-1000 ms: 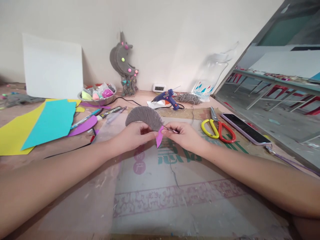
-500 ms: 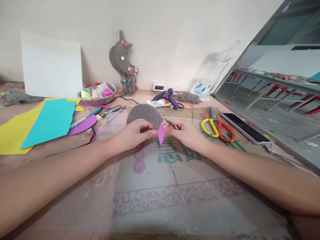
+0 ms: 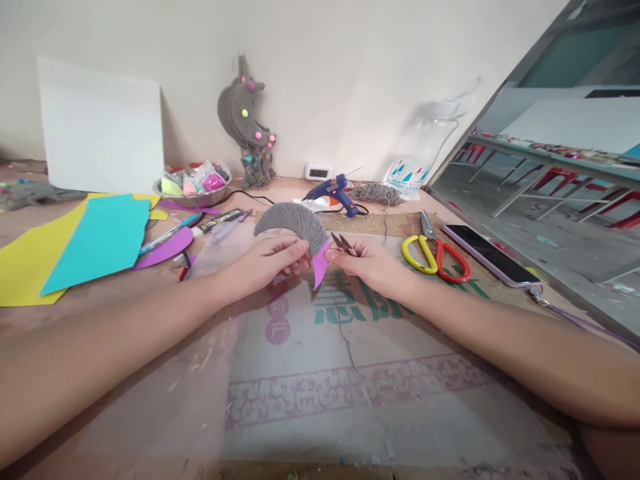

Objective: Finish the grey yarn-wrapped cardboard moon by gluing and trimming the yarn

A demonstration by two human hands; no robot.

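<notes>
My left hand (image 3: 267, 261) pinches a crescent-shaped piece (image 3: 293, 223) wrapped in grey yarn, with its bare purple tip (image 3: 319, 265) pointing down. My right hand (image 3: 367, 261) is closed on a small pair of thread snips (image 3: 342, 243), whose blades sit right beside the crescent's purple end. Both hands hover just above a cardboard sheet (image 3: 350, 347) with printed marks.
Yellow and red scissors (image 3: 435, 257) and a phone (image 3: 483, 255) lie to the right. A blue glue gun (image 3: 333, 194), a yarn bundle (image 3: 376, 195) and a clear jar (image 3: 423, 160) stand behind. Left are coloured foam sheets (image 3: 95, 243), pens (image 3: 173, 234), a bowl (image 3: 195, 187), a finished grey moon ornament (image 3: 247, 123).
The hands and the crescent have risen slightly and the snips' blades now stand up beside the purple tip instead of lying flat. The view has shifted a little.
</notes>
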